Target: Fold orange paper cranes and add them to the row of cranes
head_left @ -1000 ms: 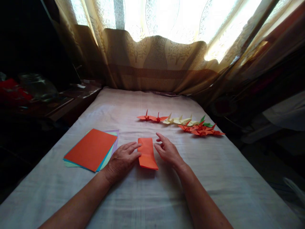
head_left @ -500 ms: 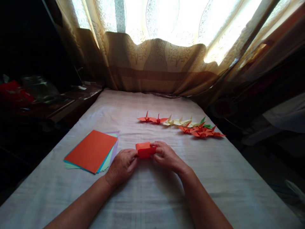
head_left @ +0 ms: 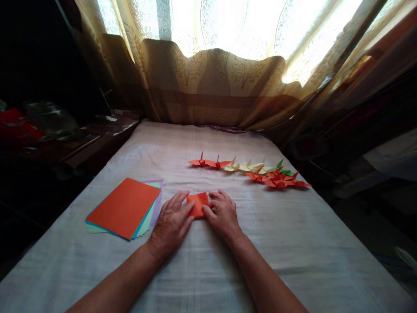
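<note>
A small folded piece of orange paper (head_left: 198,202) lies on the cloth between my hands, roughly square with its top edge slightly raised. My left hand (head_left: 170,222) holds its left side, the thumb on the lower edge and the fingers along the upper left. On the other side, my right hand (head_left: 224,214) has its thumb on the lower right of the paper and curled fingers by its right edge. Fingers cover both side edges of the paper.
A stack of coloured sheets (head_left: 125,206), orange on top, lies to the left. Several folded paper cranes (head_left: 276,177) in orange, cream and green stand at the back right. A patterned curtain (head_left: 208,82) hangs beyond the cloth-covered surface (head_left: 293,248).
The upright red-orange flap has been laid down, so the paper now looks like a flat square. My left hand has moved up along its side, and my right thumb has come onto its front.
</note>
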`<state>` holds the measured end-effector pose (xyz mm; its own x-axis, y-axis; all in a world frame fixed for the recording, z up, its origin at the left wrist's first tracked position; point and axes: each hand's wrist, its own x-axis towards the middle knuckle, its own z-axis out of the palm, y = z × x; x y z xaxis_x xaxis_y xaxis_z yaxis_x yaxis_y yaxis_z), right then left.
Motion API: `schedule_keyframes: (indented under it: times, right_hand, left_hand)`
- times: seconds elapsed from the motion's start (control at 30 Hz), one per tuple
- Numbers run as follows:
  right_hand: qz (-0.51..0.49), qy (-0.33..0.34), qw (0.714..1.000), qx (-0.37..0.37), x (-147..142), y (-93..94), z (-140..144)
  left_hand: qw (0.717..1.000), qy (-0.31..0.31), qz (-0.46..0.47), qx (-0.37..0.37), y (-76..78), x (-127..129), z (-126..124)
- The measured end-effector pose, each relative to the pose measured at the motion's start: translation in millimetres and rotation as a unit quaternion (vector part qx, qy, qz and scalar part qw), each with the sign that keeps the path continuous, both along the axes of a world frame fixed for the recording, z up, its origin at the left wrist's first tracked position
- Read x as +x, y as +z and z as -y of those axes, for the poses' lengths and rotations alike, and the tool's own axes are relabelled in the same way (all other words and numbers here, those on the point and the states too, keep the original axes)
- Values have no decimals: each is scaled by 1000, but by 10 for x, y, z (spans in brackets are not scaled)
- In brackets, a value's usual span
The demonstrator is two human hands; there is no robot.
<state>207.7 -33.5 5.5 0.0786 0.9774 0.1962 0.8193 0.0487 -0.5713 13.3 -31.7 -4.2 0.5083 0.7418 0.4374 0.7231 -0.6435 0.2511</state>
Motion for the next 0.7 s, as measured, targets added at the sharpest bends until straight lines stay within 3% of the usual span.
schedule_keyframes:
  times: [0.2, 0.7]
  right_hand:
    - [25, -10, 1000, -2, -18, 49, 26]
    - [55, -34, 998, 22, -17, -106, 21]
  left_hand:
    - [991, -73, -105, -28, -15, 56, 63]
    - [983, -82, -132, -96, 14, 62, 47]
